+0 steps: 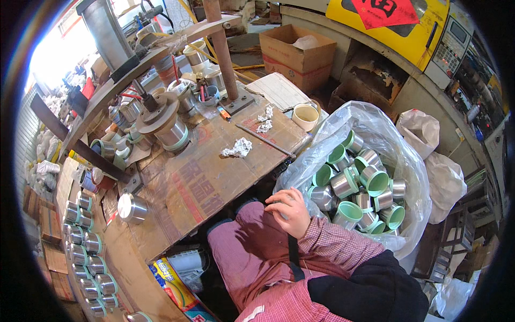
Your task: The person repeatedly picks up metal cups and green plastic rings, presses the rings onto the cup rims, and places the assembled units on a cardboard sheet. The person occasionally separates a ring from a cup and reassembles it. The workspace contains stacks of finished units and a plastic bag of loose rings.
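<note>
Black vest; right-hand fingers just beside bagged cups.

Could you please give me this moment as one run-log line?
left hand: not in view; right hand: open, holding nothing visible; nearby: clear bag of green-rimmed metal cups; press: one cup beneath

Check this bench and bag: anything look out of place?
Crumpled white scraps lie loose on the cardboard-covered bench, like litter. Metal cups in the clear plastic bag are jumbled at odd angles, unlike the neat cup rows at left.
</note>
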Available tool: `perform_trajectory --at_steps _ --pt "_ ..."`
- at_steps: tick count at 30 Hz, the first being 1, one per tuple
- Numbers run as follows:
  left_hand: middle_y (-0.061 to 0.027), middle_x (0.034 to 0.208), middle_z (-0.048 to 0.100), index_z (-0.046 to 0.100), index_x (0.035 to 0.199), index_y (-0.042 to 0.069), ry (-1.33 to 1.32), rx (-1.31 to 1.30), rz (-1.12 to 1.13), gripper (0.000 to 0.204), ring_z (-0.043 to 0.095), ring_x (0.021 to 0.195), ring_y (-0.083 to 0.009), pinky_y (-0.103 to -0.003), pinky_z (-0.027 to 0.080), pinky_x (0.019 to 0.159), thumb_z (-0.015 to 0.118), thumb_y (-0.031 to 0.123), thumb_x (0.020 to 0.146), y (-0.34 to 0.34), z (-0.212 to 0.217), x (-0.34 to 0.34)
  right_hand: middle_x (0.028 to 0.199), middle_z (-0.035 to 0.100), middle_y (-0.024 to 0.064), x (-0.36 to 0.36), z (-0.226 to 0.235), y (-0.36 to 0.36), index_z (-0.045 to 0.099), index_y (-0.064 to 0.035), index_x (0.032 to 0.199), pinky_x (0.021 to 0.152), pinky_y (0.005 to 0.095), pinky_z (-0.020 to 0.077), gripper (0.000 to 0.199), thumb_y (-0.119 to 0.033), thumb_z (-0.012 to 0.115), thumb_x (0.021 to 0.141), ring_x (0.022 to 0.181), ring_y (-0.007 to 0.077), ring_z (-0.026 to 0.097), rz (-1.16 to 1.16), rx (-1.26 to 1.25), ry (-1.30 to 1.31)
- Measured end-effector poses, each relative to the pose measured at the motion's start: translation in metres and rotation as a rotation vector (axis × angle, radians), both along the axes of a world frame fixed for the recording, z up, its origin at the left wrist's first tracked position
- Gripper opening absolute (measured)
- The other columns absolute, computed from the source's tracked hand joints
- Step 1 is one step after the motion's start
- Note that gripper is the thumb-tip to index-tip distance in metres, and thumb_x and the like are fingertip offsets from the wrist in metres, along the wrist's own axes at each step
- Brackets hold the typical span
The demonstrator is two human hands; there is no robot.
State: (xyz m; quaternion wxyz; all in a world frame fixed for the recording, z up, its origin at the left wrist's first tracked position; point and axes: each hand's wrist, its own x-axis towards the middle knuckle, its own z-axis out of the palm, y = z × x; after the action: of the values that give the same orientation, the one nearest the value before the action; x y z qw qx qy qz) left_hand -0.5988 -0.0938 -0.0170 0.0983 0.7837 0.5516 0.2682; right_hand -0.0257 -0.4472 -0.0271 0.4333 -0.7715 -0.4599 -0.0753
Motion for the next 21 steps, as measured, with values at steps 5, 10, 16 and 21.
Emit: perform_trajectory --at_steps 5,10,16,21 --pt "-0.0159 0.149 0.037 0.027 0.156 0.002 -0.093 -0.034 -0.327 0.104 0.045 0.136 -0.0347 -0.046 0.038 0.117 0.077 0.009 0.064 -0.004 0.041 -0.018 0.108 0.069 0.0008 0.004 0.016 0.017 0.072 -0.0121 0.099 0.109 0.0525 0.038 0.017 -0.007 0.073 0.083 0.11 0.0258 0.063 0.036 0.111 0.029" --pt "-0.022 0.142 0.043 0.049 0.141 0.002 0.085 -0.027 -0.404 0.094 0.044 0.135 -0.0402 -0.045 0.039 0.114 0.088 0.01 0.055 -0.068 0.088 0.133 0.091 0.067 0.0038 -0.006 0.036 0.052 0.065 -0.0094 0.089 0.1 0.0476 0.0442 0.011 -0.011 0.075 0.085 0.097 0.0276 0.064 0.246 0.247 0.071" --pt "-0.0217 0.138 0.052 0.056 0.142 0.011 0.085 0.027 -0.68 0.09 0.055 0.126 -0.041 -0.048 0.048 0.105 0.088 0.024 0.059 -0.062 0.11 0.291 0.082 0.066 0.0064 -0.017 0.054 0.088 0.064 -0.0078 0.079 0.086 0.0432 0.048 0.016 -0.01 0.08 0.081 0.085 0.0294 0.064 0.399 0.243 0.02" --pt "-0.0144 0.143 0.05 0.05 0.148 0.017 0.085 0.053 -0.628 0.099 0.052 0.13 -0.0385 -0.046 0.045 0.109 0.092 0.02 0.058 -0.05 0.082 0.337 0.088 0.067 0.0093 -0.009 0.066 0.107 0.065 -0.0059 0.089 0.084 0.0423 0.0488 0.011 -0.009 0.075 0.085 0.087 0.0317 0.063 0.416 0.261 0.058"
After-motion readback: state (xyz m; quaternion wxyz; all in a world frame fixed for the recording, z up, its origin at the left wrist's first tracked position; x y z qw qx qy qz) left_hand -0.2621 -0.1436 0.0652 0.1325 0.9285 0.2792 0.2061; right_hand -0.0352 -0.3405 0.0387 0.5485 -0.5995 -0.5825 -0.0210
